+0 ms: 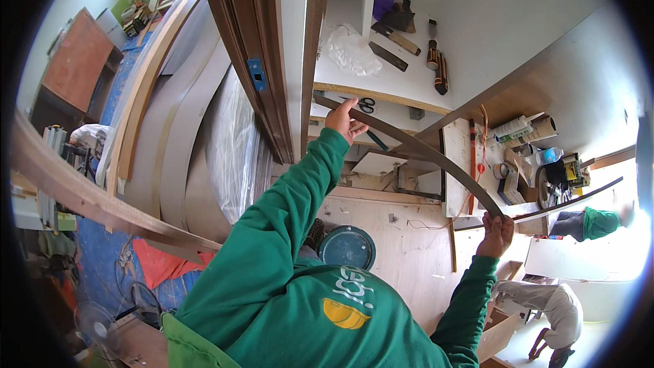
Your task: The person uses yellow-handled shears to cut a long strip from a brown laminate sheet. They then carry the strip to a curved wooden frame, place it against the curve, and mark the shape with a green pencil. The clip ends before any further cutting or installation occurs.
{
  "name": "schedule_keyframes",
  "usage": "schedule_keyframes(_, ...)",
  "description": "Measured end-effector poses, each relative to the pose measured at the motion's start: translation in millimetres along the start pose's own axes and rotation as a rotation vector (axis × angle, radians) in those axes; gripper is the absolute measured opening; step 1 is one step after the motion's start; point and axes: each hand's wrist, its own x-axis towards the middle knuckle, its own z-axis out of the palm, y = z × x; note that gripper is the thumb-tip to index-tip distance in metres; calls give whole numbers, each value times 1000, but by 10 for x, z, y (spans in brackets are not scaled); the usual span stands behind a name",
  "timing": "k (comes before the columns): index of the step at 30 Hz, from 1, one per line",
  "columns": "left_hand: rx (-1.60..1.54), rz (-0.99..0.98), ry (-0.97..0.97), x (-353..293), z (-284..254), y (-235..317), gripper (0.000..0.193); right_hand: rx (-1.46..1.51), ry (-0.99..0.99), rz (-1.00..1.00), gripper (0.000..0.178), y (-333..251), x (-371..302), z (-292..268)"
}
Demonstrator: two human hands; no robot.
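One long brown strip bows across the centre of the frame, sloping down rightward. You grip it in both hands — your left hand closed near its upper-left end, your right hand pinching it right of centre. Scissors lie just beside your left hand; crumpled plastic sits at upper centre — a round dark-green bucket below centre.
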Motion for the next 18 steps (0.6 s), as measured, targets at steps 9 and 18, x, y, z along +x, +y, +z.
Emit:
schedule_keyframes(9, -51, -35, -99, 134, -102, 135, 50, 36, 169, 112, 19, 277, 342, 171)
schedule_keyframes(18, -26, 120, 107, 358, 8, 143, 61, 131, 169, 288, 29, 599, 775, 472)
